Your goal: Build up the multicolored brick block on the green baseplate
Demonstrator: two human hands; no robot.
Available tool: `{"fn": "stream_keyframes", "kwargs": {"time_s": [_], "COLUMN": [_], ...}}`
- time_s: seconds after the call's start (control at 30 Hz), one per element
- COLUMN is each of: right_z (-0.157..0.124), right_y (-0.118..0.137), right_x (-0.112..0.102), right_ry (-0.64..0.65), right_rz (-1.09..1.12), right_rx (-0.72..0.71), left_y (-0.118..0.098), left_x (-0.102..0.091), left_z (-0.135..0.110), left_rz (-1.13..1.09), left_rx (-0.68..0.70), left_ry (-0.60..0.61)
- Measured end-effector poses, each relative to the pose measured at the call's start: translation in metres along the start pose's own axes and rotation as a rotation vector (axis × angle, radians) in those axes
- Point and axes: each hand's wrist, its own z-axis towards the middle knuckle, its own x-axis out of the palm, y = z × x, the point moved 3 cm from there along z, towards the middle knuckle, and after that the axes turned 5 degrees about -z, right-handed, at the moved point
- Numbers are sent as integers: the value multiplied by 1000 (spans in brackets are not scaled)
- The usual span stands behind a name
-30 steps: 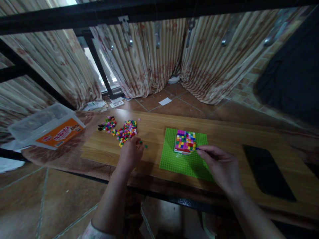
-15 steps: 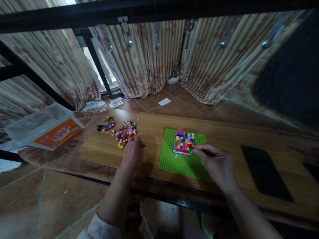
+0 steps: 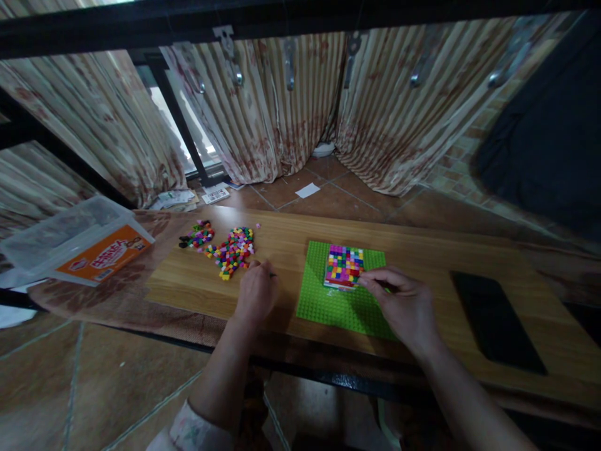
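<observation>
A green baseplate (image 3: 328,307) lies on the wooden table (image 3: 422,257). On it stands a square block of many-coloured small bricks (image 3: 344,265). My right hand (image 3: 399,307) is at the block's right edge, fingers pinched together against it; what they hold is too small to name. My left hand (image 3: 256,291) rests curled on the table just right of a loose pile of coloured bricks (image 3: 232,250), fingers closed over something small that I cannot make out.
A clear plastic box with an orange label (image 3: 75,241) sits at the table's left end. A black phone (image 3: 495,322) lies flat on the right. A smaller heap of bricks (image 3: 197,235) is left of the pile. Curtains hang behind; tiled floor lies below.
My right hand has moved left, from beside the block up against its right edge. My left hand has shifted slightly right and covered the small green pieces that lay by it.
</observation>
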Motion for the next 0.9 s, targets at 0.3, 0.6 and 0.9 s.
{"fn": "stream_keyframes", "kwargs": {"time_s": [0.3, 0.6, 0.9], "right_z": [-1, -3, -23], "right_y": [0, 4, 30], "right_x": [1, -15, 6], "right_ry": [5, -321, 31], "right_rz": [23, 137, 106], "right_rx": [-40, 41, -214], "left_y": [-11, -34, -67], "left_x": [1, 2, 16], "left_z": [-2, -16, -42], "left_rz": [-138, -1445, -1862], "left_rx": [42, -147, -322], "left_ry": [0, 305, 694]}}
